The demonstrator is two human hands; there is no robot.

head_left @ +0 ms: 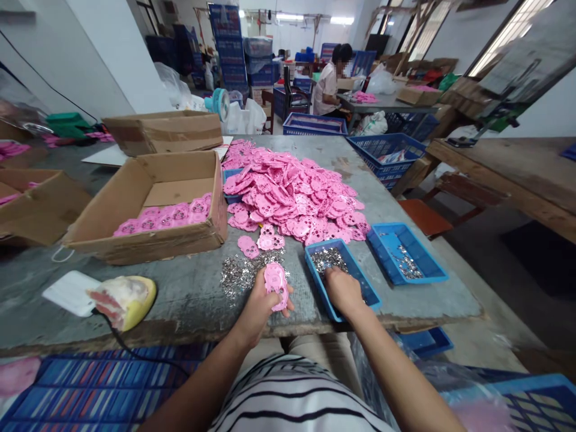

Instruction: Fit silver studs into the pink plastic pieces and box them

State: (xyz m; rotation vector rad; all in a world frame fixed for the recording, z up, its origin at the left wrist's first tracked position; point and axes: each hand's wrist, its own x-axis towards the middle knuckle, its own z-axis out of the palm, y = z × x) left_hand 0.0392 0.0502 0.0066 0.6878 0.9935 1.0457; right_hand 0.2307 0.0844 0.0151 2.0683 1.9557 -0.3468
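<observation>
My left hand [258,306] is closed on a flat pink plastic piece [275,282] with a rounded outline and small holes, thumb on its face, just above the table's front edge. My right hand [344,291] reaches into a blue tray [371,295], its curled fingers down at the small shiny metal parts [330,257]; what is between the fingertips is hidden. More loose metal parts [238,275] lie on the table behind my left hand. Beyond them, a few single pink pieces [248,246] lie in front of a large heap of pink pieces [292,192].
A second blue tray [432,278] with some metal parts stands at the right. To the left is a cardboard box [112,249] holding rows of pink pieces. A yellow-and-white object [139,300] with a black cable lies front left. A person [326,90] sits at a far table.
</observation>
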